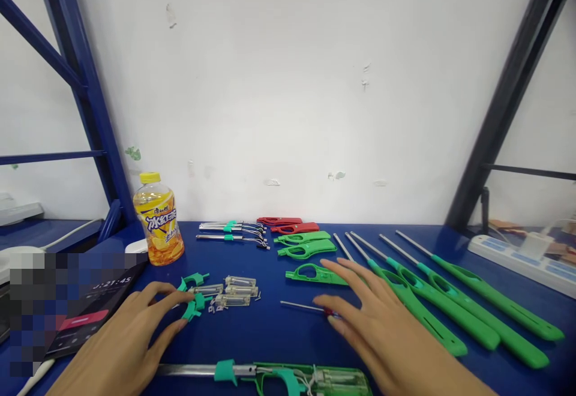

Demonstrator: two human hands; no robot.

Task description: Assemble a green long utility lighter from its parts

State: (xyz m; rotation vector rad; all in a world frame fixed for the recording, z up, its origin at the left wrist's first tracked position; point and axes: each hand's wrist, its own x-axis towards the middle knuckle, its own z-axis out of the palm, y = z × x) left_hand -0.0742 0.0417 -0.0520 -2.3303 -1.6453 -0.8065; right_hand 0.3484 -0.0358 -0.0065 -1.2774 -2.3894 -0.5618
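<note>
Several teal plastic trigger pieces (192, 309) lie at the fingertips of my left hand (130, 333). Its thumb and index finger are apart, and whether they touch a piece is unclear. Over a small screwdriver (301, 306) hovers my right hand (373, 318), fingers spread. The thumb and index tips are beside the red handle, which is partly hidden. Nearest me lies an opened lighter (342, 378) with a green half shell, a metal tube, wires and a clear fuel tank. Clear fuel tanks (238, 291) sit beyond my left fingertips.
Long green lighters (490, 294) lie to the right. Green shells (310, 246), red shells (294, 227) and wired metal tubes (220, 237) are at the back. A drink bottle (158, 222) and a phone (94, 306) stand or lie left. A power strip (522, 261) is far right.
</note>
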